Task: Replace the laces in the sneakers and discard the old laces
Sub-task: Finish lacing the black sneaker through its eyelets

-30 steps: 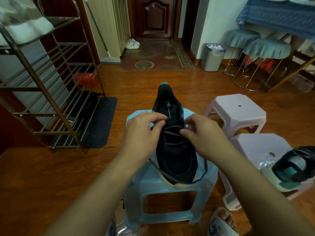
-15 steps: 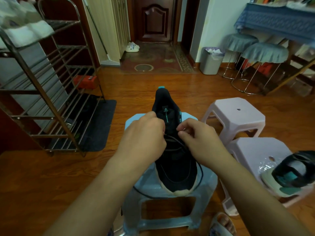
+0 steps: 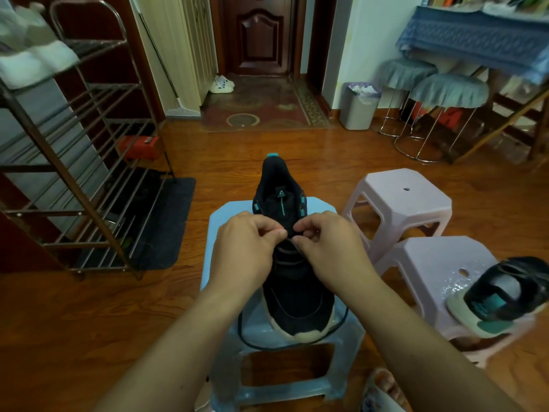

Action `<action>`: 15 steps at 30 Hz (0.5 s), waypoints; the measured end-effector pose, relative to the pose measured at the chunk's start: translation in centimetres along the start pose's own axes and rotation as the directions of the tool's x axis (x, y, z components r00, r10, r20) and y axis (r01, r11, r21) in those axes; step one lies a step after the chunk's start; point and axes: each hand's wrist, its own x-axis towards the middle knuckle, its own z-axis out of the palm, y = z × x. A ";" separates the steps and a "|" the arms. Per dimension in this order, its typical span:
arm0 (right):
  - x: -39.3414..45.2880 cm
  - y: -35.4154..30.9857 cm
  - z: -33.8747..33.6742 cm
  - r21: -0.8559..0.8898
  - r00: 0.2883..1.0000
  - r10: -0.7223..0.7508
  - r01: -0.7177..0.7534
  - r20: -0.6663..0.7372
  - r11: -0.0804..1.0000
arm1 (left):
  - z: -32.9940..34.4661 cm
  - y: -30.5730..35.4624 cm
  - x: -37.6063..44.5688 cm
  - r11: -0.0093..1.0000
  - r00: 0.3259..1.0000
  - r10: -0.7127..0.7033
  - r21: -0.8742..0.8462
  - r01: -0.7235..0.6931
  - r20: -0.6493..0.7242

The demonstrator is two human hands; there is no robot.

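A black sneaker (image 3: 292,295) with a teal tongue stripe and cream toe stands on a light blue plastic stool (image 3: 225,221), toe toward me. Its black lace (image 3: 246,340) loops loose around the toe and over the stool's front. My left hand (image 3: 246,251) and my right hand (image 3: 326,248) meet over the sneaker's upper eyelets, each pinching the lace between thumb and fingers. The second sneaker (image 3: 502,295) lies on its side on the nearer pink stool (image 3: 430,263) at the right.
Another pink stool (image 3: 398,194) stands behind the first. A metal shoe rack (image 3: 74,173) and a dark mat (image 3: 166,221) are at the left. A grey waste bin (image 3: 358,107) stands by the far wall, next to two cushioned stools. My slippered foot (image 3: 383,391) is at the bottom.
Both hands have drawn closer together over the sneaker's tongue, fingertips almost touching. The loose lace loop now hangs lower around the toe. The view has tilted slightly down.
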 end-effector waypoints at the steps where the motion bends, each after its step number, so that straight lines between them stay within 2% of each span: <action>1: 0.0 -0.1 0.2 0.003 1.000 0.010 -0.010 -0.006 1.000 | 0.2 -0.2 -0.2 1.000 1.000 -0.005 -0.020 0.005 -0.022; 5: 0.2 -0.4 0.3 0.031 0.999 0.044 -0.045 0.015 0.999 | 1.2 -0.6 -1.2 0.998 0.992 -0.030 -0.067 0.022 -0.122; 9: 0.3 0.0 0.2 0.164 0.994 0.086 -0.097 0.073 0.982 | 1.7 -0.5 -1.3 0.994 0.987 -0.055 -0.100 0.040 -0.153; 15: 0.3 0.5 -0.6 0.273 0.986 0.060 -0.101 0.153 0.957 | 1.1 -0.9 -0.9 0.996 0.992 0.087 -0.001 -0.087 -0.097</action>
